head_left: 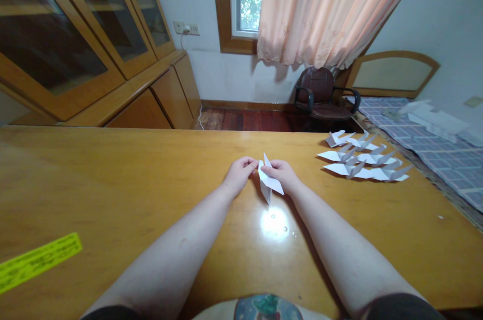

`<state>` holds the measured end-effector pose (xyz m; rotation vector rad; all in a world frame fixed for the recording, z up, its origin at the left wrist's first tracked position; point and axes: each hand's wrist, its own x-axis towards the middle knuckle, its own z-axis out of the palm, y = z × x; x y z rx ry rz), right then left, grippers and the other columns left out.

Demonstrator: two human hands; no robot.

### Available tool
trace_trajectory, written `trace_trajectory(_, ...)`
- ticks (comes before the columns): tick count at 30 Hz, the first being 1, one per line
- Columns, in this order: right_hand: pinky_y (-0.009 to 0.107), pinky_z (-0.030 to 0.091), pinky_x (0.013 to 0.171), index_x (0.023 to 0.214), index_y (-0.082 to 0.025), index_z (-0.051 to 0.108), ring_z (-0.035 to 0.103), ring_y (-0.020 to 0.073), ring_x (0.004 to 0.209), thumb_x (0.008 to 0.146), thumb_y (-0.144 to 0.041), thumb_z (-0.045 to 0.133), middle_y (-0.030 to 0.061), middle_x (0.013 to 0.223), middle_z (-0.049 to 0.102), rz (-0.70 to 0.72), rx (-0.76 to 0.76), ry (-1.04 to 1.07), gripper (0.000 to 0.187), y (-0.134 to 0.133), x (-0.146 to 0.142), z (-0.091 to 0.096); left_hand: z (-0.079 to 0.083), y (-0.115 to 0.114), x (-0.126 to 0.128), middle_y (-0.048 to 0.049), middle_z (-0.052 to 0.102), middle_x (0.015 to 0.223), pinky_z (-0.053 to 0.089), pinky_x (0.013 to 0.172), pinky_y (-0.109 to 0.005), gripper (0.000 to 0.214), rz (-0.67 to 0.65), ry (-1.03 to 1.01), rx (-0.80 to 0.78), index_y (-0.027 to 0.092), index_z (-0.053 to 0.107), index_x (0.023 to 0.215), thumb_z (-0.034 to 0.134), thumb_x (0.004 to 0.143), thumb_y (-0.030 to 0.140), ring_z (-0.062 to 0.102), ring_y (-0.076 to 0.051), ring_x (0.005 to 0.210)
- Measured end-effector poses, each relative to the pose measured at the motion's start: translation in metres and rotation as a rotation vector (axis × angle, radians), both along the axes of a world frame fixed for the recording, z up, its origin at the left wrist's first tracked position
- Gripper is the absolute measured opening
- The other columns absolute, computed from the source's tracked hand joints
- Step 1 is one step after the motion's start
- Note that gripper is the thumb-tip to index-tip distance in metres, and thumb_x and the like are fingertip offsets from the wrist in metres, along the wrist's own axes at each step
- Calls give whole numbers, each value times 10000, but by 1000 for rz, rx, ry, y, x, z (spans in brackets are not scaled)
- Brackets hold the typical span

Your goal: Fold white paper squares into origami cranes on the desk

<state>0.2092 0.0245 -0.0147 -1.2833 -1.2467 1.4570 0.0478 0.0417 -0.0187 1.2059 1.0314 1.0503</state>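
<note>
A white folded paper crane is held over the middle of the wooden table. My right hand grips it, the thumb lying across one wing. My left hand is closed, thumb and forefinger pinched at the crane's left edge, on a tip that the fingers mostly hide. One wing points toward me and to the right, and a narrow point sticks up at the far side. Several finished white paper cranes stand in rows at the table's right side.
A yellow strip with writing lies at the left front. Beyond the table are a brown armchair, a glass-doored cabinet on the left and a bed on the right. A small white scrap lies near the right edge.
</note>
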Motion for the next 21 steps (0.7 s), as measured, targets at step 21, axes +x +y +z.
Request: trace_trajectory(21, 225, 309, 481, 634, -147, 618, 437, 87, 485, 625, -534, 727, -13, 539, 562, 40, -23, 70, 403, 0, -2, 2, -8, -1, -1, 21, 580, 688, 420, 643, -238, 206, -27, 190, 198, 166, 581, 748, 548, 807, 360, 530, -121, 666)
